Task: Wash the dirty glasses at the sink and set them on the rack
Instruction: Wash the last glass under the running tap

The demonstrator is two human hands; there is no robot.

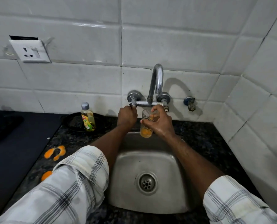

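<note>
Head view.
- The left hand (127, 118) is curled round the left tap handle (132, 105), on the wall behind the sink (128, 175).
- The right hand (161, 124) holds a glass (146, 126), thumb across the near side and fingers wrapped round the far side.
- The glass is upright, over the back edge of the sink and just under the crossbar of the tap (157, 80). Orange residue fills its bottom part.
- The drain (147, 182) is in the middle of the sink floor.
- Left of the sink, near the wall, a dish liquid bottle (88, 118) stands upright on a black round plate (70, 122).
- Left of the sink and nearer the person, there are orange spills (55, 152) on the dark speckled worktop (199, 136).
- A wall socket (30, 51) is high up, well left of the sink.
- Both forearms are bare, with checked sleeves (73, 183) rolled up.
</note>
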